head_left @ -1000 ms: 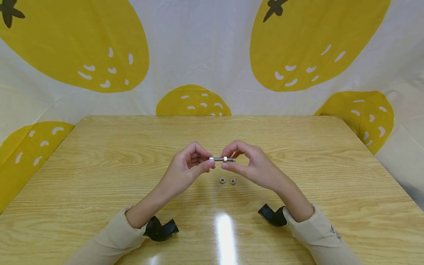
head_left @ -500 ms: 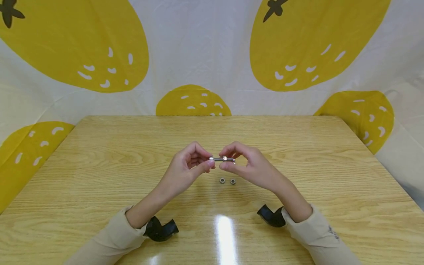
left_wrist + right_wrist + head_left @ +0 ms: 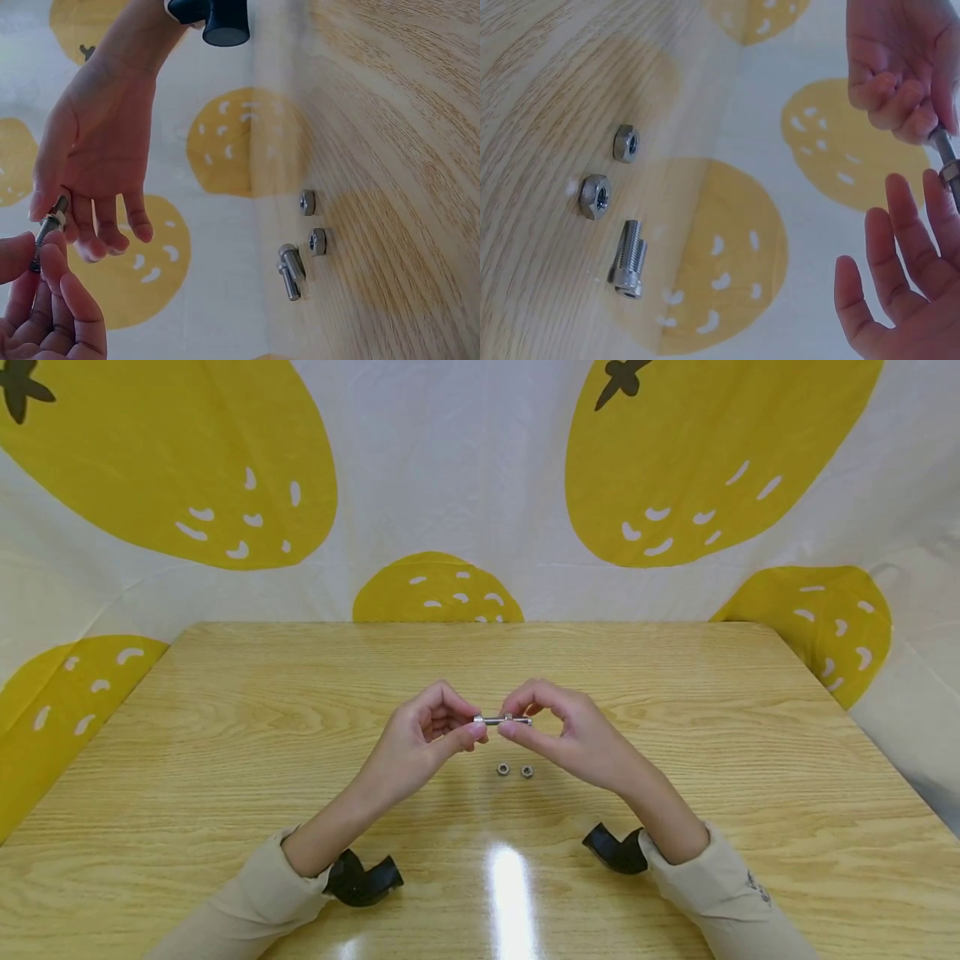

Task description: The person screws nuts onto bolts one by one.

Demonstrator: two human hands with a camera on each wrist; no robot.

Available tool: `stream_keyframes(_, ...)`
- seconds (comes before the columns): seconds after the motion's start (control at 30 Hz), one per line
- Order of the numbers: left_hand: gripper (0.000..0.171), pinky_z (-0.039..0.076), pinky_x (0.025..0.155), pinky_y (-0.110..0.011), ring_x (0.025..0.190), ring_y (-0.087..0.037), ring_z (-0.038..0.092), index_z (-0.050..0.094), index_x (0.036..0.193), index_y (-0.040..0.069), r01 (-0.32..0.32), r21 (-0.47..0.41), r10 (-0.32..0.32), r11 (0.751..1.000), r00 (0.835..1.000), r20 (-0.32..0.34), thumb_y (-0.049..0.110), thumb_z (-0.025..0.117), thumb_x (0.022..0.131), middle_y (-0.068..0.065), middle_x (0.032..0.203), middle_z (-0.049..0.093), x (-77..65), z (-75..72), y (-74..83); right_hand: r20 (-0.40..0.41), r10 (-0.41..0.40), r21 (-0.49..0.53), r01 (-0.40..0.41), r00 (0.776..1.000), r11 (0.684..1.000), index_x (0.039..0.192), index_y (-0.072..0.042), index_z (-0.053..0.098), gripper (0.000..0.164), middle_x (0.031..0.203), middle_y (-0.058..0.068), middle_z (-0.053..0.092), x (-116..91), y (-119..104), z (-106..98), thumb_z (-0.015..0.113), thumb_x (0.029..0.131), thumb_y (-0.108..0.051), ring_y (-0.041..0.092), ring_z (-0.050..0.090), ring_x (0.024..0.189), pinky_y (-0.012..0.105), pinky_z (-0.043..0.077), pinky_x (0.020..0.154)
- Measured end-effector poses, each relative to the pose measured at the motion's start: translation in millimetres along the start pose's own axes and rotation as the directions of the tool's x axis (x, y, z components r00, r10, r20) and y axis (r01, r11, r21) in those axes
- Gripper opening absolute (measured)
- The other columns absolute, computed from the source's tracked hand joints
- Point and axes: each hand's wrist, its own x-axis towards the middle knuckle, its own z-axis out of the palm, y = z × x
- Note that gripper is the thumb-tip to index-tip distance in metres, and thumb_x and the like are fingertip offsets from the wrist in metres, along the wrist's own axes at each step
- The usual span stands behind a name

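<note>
My left hand (image 3: 423, 739) pinches the head end of a metal bolt (image 3: 492, 721) between thumb and fingers, holding it level above the table. A hex nut (image 3: 508, 717) sits partway along the shank. My right hand (image 3: 566, 735) has its thumb and forefinger on this nut, the other fingers loosely spread in the right wrist view. The bolt's threaded end points to the right. Two loose hex nuts, one on the left (image 3: 503, 769) and one on the right (image 3: 527, 771), lie on the table below. Two more bolts (image 3: 631, 259) lie near them, hidden in the head view.
The wood-grain table (image 3: 300, 668) reaches back to a white cloth (image 3: 450, 485) with yellow fruit prints. Black curved mounts, left (image 3: 363, 878) and right (image 3: 615, 849), stick out from the sleeve cuffs above the tabletop.
My right thumb and forefinger shift slightly left, then back right, around the nut, whose visible faces change. My left hand and the bolt stay nearly still.
</note>
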Motion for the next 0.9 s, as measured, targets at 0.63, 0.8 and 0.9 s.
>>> stream_keyframes(0.63,0.014,0.053,0.068,-0.025,0.073,-0.014,0.061,0.054,0.099,-0.003,-0.003,-0.008,0.003,1.000,1.000,-0.006,0.002,0.061,0.088,-0.018,0.089,0.064,0.6,1.0,2.8,0.017,0.045,-0.045,-0.044,0.999,0.998,0.105,-0.012,0.059,0.025,0.101,-0.003,0.064,-0.5,0.2,-0.8,0.069,0.085,-0.022,0.014,0.055,0.097,0.039,0.046,0.087)
stream_keyframes(0.8,0.015,0.054,0.068,-0.025,0.073,-0.013,0.061,0.054,0.100,-0.003,0.003,-0.019,-0.003,1.000,1.000,-0.004,0.001,0.062,0.087,-0.018,0.090,0.063,0.8,0.4,3.2,0.015,-0.019,-0.029,0.020,1.000,0.999,0.098,-0.013,0.059,0.014,0.097,-0.004,0.063,-0.3,-1.2,-0.3,0.067,0.086,-0.013,0.012,0.055,0.095,0.037,0.045,0.087)
stream_keyframes(0.9,0.016,0.054,0.069,-0.026,0.073,-0.012,0.062,0.054,0.100,-0.004,-0.001,-0.032,0.001,0.999,1.000,0.005,0.002,0.061,0.088,-0.020,0.092,0.064,1.2,-0.4,1.2,0.014,-0.029,-0.028,0.030,0.999,0.999,0.095,-0.014,0.060,0.009,0.097,-0.005,0.063,-0.3,-1.0,-0.8,0.065,0.087,-0.013,0.012,0.055,0.094,0.033,0.045,0.086)
